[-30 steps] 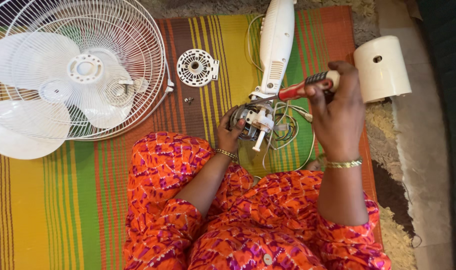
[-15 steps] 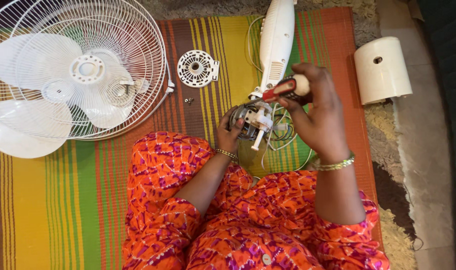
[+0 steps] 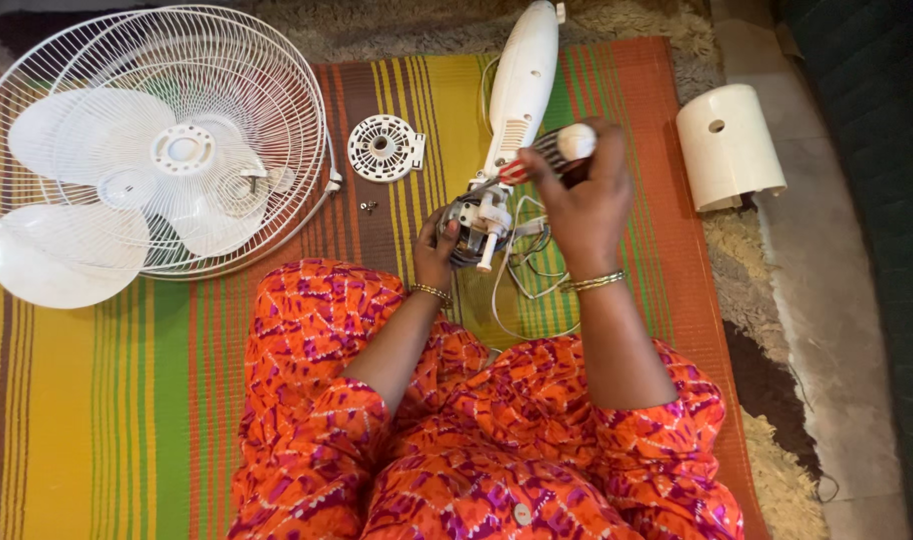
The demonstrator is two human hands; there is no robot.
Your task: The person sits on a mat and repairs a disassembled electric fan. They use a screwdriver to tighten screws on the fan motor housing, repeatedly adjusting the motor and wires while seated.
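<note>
Right hand (image 3: 587,205) closed around a screwdriver (image 3: 537,165) with red shaft collar and pale round handle end, tip pointing down-left toward the fan motor (image 3: 477,225). Left hand (image 3: 437,250) curled against the left side of the same motor, fingers pressed on it, holding it just above the lap. White wires (image 3: 522,265) hanging loose under the right hand, beside the motor. White fan stand body (image 3: 522,85) stretching away from both hands, over the striped mat (image 3: 107,400). Left of the left hand, near: small round white cover (image 3: 385,148) and tiny screws (image 3: 369,207) on the mat. Far left: wire fan guard (image 3: 177,70) lying like a shallow basket, with the white blades (image 3: 67,240) and round hub parts inside it. Right of the right hand, well apart: cream curved housing (image 3: 729,145) on the floor.
</note>
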